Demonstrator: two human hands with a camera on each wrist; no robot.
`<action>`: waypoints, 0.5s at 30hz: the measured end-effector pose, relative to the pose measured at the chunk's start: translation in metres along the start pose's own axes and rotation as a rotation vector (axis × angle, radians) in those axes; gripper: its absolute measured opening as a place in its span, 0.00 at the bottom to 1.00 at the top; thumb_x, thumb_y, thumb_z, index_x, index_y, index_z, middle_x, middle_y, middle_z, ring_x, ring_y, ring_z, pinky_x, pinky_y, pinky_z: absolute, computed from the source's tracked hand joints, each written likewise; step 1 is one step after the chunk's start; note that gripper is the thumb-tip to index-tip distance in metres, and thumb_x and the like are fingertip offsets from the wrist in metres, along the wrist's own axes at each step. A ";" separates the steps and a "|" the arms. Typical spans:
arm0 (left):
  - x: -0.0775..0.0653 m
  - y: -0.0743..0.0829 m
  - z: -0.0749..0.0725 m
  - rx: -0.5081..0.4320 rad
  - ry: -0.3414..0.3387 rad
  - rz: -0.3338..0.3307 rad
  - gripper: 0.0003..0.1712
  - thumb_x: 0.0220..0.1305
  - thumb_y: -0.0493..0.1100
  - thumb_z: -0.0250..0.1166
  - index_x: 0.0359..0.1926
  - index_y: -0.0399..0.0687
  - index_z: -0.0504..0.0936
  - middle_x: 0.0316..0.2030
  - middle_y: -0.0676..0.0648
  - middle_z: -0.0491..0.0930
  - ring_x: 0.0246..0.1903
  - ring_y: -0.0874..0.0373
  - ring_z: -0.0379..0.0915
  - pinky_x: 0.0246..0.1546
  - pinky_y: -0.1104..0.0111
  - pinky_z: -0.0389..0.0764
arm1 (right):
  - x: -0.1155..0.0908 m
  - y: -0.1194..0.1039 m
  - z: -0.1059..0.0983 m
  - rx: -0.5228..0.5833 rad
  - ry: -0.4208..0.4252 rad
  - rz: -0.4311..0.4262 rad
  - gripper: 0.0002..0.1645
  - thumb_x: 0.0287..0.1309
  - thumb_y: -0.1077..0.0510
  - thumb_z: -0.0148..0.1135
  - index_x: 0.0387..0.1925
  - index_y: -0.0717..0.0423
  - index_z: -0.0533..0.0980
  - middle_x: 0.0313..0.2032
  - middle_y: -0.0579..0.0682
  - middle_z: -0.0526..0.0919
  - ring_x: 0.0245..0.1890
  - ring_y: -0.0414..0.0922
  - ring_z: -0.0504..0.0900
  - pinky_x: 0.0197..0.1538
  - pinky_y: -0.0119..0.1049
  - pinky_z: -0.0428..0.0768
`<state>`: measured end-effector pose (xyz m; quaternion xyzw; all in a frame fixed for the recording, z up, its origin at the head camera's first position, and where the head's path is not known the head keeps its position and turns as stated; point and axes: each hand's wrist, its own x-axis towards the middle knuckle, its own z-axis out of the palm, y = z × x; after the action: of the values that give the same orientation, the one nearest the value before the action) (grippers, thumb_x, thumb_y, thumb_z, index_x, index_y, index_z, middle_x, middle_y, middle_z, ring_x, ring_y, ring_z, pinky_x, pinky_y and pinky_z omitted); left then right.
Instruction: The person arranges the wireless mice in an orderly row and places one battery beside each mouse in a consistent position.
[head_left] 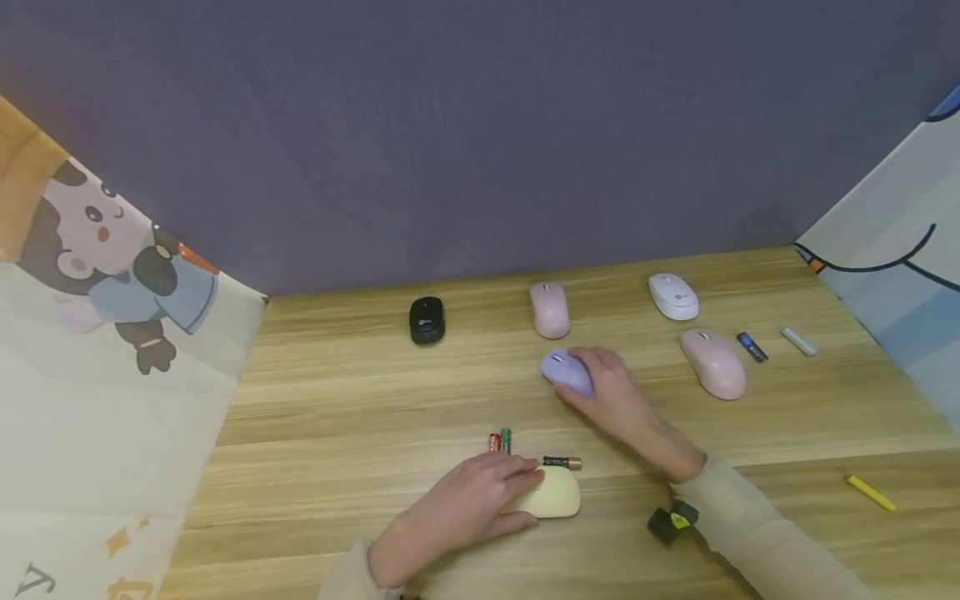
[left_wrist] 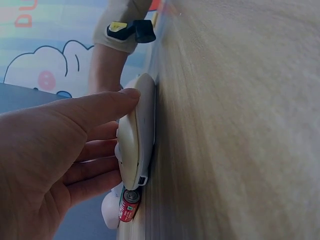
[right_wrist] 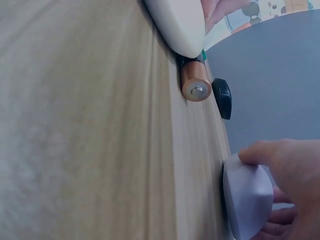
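My left hand [head_left: 476, 496] holds a pale yellow computer mouse [head_left: 558, 493] on the table, thumb along its near side and fingers on the far side. The left wrist view shows this mouse [left_wrist: 129, 147] edge-on, low over the wood. Farther out, my right hand [head_left: 618, 404] grips a lilac mouse [head_left: 566, 372] between thumb and fingers; its rear is partly covered. In the right wrist view the lilac mouse [right_wrist: 245, 195] sits at the tabletop. Just beyond the yellow mouse lie a black-and-copper battery [head_left: 562, 462], a red battery [head_left: 494, 442] and a green battery [head_left: 506, 440].
Along the back stand a black mouse [head_left: 427, 321], a pink mouse [head_left: 551, 311] and a white mouse [head_left: 673, 297]. To the right are a larger pink mouse [head_left: 713, 364], a blue battery [head_left: 752, 347], a pale battery [head_left: 798, 341] and a thin yellow stick [head_left: 871, 492]. A dark panel [head_left: 480, 142] closes the back.
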<state>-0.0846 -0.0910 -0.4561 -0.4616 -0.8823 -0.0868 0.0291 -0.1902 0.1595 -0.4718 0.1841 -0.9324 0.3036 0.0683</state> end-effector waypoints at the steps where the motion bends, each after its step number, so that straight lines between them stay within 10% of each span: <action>1: 0.000 0.000 0.000 0.001 -0.001 0.002 0.31 0.68 0.61 0.68 0.62 0.47 0.83 0.60 0.49 0.83 0.58 0.58 0.80 0.64 0.68 0.79 | 0.001 0.000 0.000 0.000 0.007 0.013 0.36 0.59 0.51 0.76 0.61 0.68 0.75 0.54 0.70 0.81 0.51 0.63 0.82 0.50 0.59 0.86; 15: 0.000 -0.001 0.000 -0.005 -0.002 0.004 0.31 0.68 0.61 0.68 0.63 0.47 0.83 0.60 0.49 0.83 0.58 0.59 0.80 0.63 0.68 0.79 | 0.006 -0.001 0.000 -0.005 0.034 0.107 0.36 0.60 0.50 0.74 0.61 0.70 0.74 0.55 0.72 0.80 0.49 0.63 0.82 0.47 0.58 0.86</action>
<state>-0.0849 -0.0916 -0.4558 -0.4633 -0.8813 -0.0884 0.0273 -0.1952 0.1572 -0.4698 0.1285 -0.9404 0.3075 0.0683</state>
